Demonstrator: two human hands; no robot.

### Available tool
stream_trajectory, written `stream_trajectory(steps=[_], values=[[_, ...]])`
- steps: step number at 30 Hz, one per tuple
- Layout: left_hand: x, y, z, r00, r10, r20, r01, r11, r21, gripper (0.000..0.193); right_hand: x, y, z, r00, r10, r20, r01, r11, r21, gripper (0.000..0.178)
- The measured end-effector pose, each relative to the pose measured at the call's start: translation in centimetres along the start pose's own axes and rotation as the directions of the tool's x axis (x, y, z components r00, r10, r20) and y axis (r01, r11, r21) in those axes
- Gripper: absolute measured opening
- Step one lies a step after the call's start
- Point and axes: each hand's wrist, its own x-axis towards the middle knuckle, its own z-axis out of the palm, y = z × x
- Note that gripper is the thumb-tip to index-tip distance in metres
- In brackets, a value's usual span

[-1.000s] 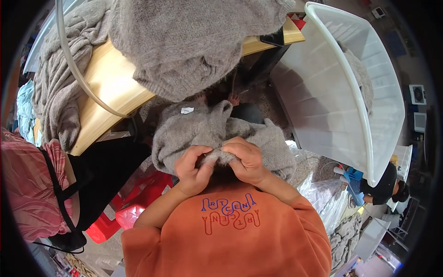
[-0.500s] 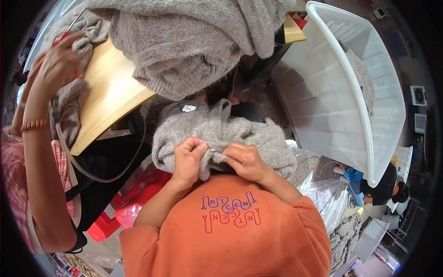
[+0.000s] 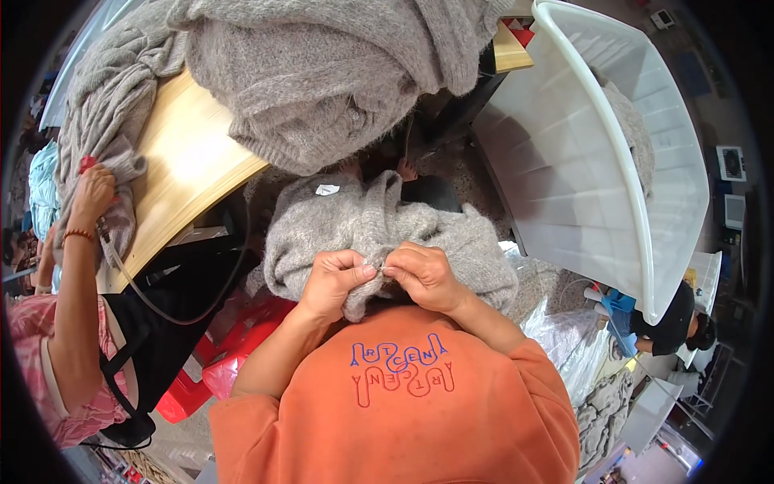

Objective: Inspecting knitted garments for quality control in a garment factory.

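Seen from above, a person in an orange sweatshirt (image 3: 387, 436) bends over a fuzzy grey knit garment (image 3: 314, 234) bunched across the lap. The left hand (image 3: 333, 282) is nearly closed, thumb and forefinger pinching a small fold at the garment's near edge; the right hand (image 3: 422, 276) is closed the same way, its fingertips almost meeting the left's. Whether something tiny lies between them cannot be told. Pulling the two pinches apart too hard could stretch or snag the loose knit, and the slack bulk could slide off the knees toward the floor. A heap of grey knitwear (image 3: 322, 89) overhangs the table (image 3: 189, 161) just ahead and might slump if nudged. At left, a co-worker's hand (image 3: 95, 194) grips a red-tipped tool. As for writing, a small white label (image 3: 327, 190) sits on the garment's far side, its marks too small to read; stylised lettering (image 3: 399, 355), blue above red, crosses the sweatshirt.
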Motion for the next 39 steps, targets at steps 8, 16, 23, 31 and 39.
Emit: stream_trajectory(steps=[8,16,23,31,39], values=[[-0.5,0.0,1.6,0.989,0.125,-0.084,-0.116,0.988,0.103,0.005,-0.4,-0.6,-0.6,0.971,0.148,0.189,-0.197,0.939,0.281,0.007],[-0.8,-0.3,2.4,0.707,0.7,0.099,-0.49,0.384,0.783,0.008,-0.8,-0.1,0.8,0.936,0.312,0.164,-0.342,0.917,0.207,0.013],[-0.1,-0.7,0.7,0.748,0.663,0.009,-0.429,0.473,0.77,0.005,0.0,-0.7,-2.0,0.76,0.264,0.594,-0.646,0.412,0.643,0.005],[-0.4,-0.2,0.6,0.952,0.284,-0.117,-0.242,0.928,0.284,0.007,1.5,-0.5,-0.4,0.99,0.141,-0.021,-0.141,0.99,0.017,0.029],[0.3,-2.8,1.3,0.731,0.683,0.002,-0.49,0.523,0.697,0.006,-1.4,2.3,1.8,0.919,0.391,0.055,-0.394,0.899,0.193,0.008]])
